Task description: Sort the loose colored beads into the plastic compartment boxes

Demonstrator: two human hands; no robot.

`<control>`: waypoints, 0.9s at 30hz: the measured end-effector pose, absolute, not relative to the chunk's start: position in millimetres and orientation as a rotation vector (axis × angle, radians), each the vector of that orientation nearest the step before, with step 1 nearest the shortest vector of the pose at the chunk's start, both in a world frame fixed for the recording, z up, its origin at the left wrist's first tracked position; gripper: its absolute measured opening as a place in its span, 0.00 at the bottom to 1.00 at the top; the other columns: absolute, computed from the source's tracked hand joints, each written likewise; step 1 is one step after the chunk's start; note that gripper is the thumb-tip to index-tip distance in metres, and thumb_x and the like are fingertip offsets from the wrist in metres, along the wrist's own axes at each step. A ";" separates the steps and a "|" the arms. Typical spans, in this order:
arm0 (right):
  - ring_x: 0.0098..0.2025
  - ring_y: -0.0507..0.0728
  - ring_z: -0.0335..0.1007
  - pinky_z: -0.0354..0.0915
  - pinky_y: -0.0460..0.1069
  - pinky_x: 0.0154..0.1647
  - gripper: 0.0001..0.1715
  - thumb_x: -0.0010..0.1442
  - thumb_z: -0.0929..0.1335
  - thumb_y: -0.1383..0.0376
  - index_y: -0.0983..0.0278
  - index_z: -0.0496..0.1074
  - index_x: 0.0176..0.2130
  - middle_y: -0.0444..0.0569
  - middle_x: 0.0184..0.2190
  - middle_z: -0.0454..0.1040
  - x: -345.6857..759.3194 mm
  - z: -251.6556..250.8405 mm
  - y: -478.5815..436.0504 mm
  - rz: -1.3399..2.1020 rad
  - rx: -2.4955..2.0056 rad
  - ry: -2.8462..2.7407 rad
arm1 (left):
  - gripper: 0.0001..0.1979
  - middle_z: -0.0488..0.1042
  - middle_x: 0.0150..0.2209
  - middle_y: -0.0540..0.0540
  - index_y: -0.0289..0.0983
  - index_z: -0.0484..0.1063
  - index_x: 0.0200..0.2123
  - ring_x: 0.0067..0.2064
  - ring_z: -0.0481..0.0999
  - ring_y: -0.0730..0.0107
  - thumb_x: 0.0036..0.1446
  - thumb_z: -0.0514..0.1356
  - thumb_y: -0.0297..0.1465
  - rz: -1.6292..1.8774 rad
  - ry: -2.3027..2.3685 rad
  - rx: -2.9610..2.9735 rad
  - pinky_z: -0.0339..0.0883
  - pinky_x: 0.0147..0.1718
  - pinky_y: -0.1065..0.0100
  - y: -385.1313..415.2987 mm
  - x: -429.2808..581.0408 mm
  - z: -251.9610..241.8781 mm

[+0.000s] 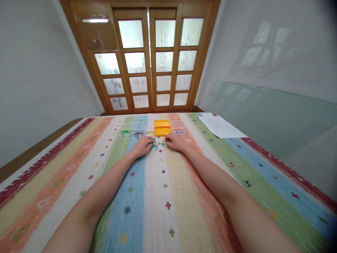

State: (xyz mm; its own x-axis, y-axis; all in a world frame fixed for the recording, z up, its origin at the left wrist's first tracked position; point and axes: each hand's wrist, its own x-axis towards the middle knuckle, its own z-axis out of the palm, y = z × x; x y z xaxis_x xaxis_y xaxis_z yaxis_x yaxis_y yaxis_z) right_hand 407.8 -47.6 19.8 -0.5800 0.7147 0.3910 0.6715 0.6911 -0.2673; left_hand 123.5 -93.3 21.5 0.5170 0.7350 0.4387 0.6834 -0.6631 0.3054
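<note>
Small green and blue pieces (158, 144) lie scattered on the striped tablecloth between my two hands. My left hand (143, 145) rests at their left side, fingers stretched out and touching the nearest ones. On the right side, my right hand (174, 142) has its fingers curled in, with the fingertips by a few green pieces; whether something is pinched there is too small to tell. Just beyond the hands stands an orange box (162, 123), its lid raised, with small pale pieces inside.
Clear boxes flank the orange one: green pieces (126, 133) and dark brown pieces (138, 133) on the left, blue pieces (179, 132) on the right. A printed paper sheet (221, 127) lies at the far right. Wooden glazed doors (150, 59) stand behind the table.
</note>
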 end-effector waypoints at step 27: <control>0.34 0.55 0.65 0.58 0.48 0.36 0.05 0.57 0.67 0.71 0.63 0.72 0.36 0.46 0.32 0.75 396.8 7.7 -39.1 0.306 -1.098 -2.161 | 0.24 0.70 0.67 0.44 0.41 0.69 0.66 0.70 0.62 0.55 0.74 0.47 0.38 0.378 1.156 2.925 0.50 0.71 0.52 -110.7 145.8 20.2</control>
